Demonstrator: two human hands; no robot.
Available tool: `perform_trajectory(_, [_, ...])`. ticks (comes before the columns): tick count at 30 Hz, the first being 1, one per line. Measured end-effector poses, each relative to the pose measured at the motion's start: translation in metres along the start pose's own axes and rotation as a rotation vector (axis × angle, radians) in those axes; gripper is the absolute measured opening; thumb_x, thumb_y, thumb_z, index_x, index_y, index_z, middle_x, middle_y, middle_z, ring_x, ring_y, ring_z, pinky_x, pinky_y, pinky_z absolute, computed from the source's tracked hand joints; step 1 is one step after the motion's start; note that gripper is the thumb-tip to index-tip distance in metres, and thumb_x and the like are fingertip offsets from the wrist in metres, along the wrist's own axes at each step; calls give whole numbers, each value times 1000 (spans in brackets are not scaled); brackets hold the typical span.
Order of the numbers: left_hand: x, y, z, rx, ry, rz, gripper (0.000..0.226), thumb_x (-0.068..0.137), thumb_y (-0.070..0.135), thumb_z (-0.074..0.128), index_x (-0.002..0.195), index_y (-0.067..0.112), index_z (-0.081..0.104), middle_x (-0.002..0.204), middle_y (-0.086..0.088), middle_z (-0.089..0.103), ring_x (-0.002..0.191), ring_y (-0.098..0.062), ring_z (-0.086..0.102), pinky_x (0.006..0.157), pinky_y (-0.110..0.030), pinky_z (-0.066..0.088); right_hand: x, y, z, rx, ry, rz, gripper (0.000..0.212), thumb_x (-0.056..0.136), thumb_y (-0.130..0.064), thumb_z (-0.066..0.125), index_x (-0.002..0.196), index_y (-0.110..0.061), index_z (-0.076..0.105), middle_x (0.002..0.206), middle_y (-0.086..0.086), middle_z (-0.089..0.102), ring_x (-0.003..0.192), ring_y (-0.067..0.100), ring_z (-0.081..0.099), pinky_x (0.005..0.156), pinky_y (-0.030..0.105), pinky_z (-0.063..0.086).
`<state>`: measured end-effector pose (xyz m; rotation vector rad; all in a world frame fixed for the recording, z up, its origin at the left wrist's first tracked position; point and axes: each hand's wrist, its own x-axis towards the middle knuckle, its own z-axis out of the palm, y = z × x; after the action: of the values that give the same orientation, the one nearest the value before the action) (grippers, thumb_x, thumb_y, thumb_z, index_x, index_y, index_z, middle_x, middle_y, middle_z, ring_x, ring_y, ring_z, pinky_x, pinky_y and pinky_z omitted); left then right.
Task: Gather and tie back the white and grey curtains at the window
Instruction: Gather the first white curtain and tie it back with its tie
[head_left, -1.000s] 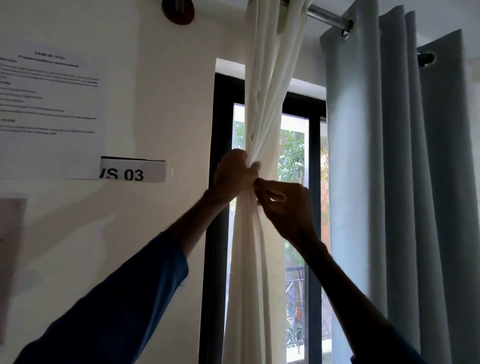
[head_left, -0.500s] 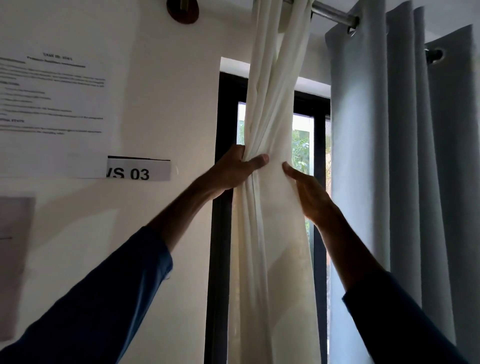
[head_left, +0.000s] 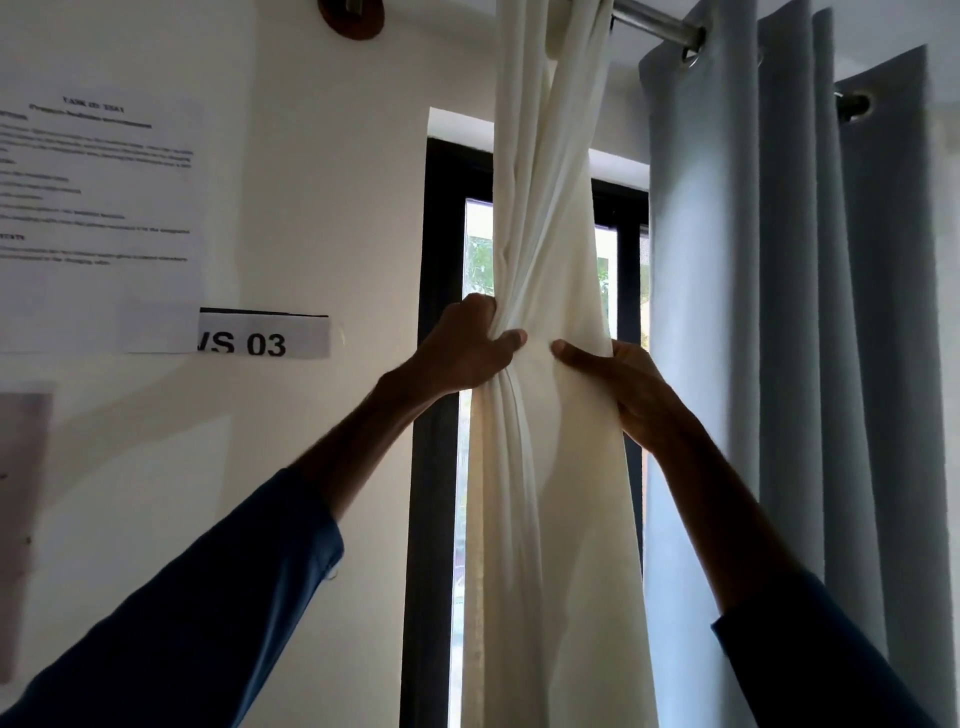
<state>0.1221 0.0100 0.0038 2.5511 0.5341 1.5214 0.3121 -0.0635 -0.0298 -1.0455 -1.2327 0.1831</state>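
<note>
person, two arms in view.
left sleeve (head_left: 208, 597): dark blue cloth, long, cuff ending on the forearm; small pale button-like speck at the cuff edge.
right sleeve (head_left: 810, 670): same dark blue, cuff ending on the forearm.
left grip (head_left: 462, 353), right grip (head_left: 628, 384): bare.

You have two curtains: one white curtain (head_left: 545, 249) and one grey curtain (head_left: 727, 312). Two hands are in view: one left hand (head_left: 462, 353), one right hand (head_left: 628, 389). Count one rod (head_left: 654, 23), one window (head_left: 441, 234), one bracket (head_left: 353, 18), one printed sheet (head_left: 98, 208), one label (head_left: 265, 338).
</note>
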Motion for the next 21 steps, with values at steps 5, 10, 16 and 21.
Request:
perform_trajectory(5, [-3,1,8,82,30,-20,42,95,31,64,113,-5,54,97,-10,53,92,-22,57,76,-27,44,-7,1,2,-87,176,-111,26,72,-32,88,89,-24,70,83,-7,74,67,3,72,54,16,54])
perform_trajectory(10, [-21,-8,27,174,52,-44,44,93,36,66,110,-2,56,88,-3,49,86,-20,56,72,-26,42,-25,23,14,-395,388,-221,34,73,-44,86,95,-28,67,93,-14,68,75,6,66,68,19,52])
perform_trajectory(16, [-41,-8,55,202,7,-6,35,97,33,61,103,-1,57,84,-7,54,87,-26,62,66,-28,38,-66,44,40,-627,523,-339,53,88,-27,75,132,-4,60,127,11,67,110,27,65,98,31,47])
perform_trajectory(21, [-55,-10,78,172,-44,-42,35,98,41,53,94,6,55,102,-20,63,93,-39,64,69,-36,48,-91,72,52,-895,367,-457,42,92,-13,63,133,-6,58,121,16,63,98,37,66,83,41,54])
